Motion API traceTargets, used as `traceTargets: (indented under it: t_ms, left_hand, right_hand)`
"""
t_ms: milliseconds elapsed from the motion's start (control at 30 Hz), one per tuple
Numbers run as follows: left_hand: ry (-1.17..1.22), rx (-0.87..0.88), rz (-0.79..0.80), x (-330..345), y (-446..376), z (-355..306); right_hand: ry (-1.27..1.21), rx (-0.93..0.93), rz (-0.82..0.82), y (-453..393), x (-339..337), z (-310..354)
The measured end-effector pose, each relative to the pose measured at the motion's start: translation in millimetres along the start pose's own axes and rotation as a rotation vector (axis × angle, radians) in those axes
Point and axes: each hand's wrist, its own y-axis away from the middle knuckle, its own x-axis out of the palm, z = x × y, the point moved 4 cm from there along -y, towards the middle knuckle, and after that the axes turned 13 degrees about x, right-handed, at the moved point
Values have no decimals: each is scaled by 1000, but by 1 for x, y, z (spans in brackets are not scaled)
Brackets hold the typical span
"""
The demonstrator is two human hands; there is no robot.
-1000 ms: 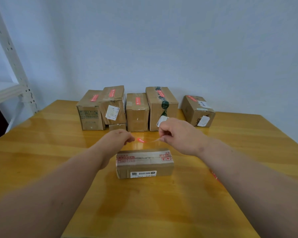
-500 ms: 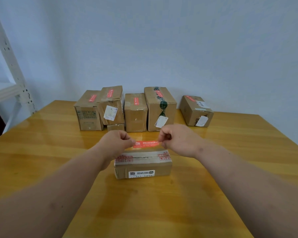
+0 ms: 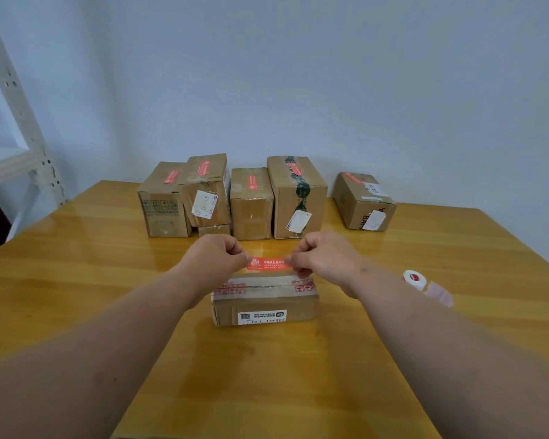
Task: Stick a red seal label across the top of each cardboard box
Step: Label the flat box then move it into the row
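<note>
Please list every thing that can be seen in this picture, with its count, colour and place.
red seal label: 1, red with white print, stretched between both hands above the near box
near cardboard box: 1, brown, no red label on its top yet, middle of the table
sealed cardboard boxes: 5 with red labels on top, brown, in a row at the far edge; one more small box shows below the second one
label roll: 1, white and red, on the table at right
table: 1, yellow wood
shelf frame: 1, white, at left
left hand: pinches the label's left end
right hand: pinches the label's right end
</note>
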Motion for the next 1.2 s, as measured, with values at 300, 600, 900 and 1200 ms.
traceTargets:
  t_ms: [300,600,900,1200]
  left_hand:
    - [-54,-75,65,2,-1,13]
    - [-277,-84,141,12,-6,13]
    - [-359,-80,178,16,-12,16]
    - [-475,-46,204,20,-16,18]
  right_hand:
    - [74,-5,-13,-9,12,-2]
    - [345,-57,-41,-13,22,1]
    - [419,-47,-49,-16,26,-1]
    - [467,-51,-35,-14,28,1]
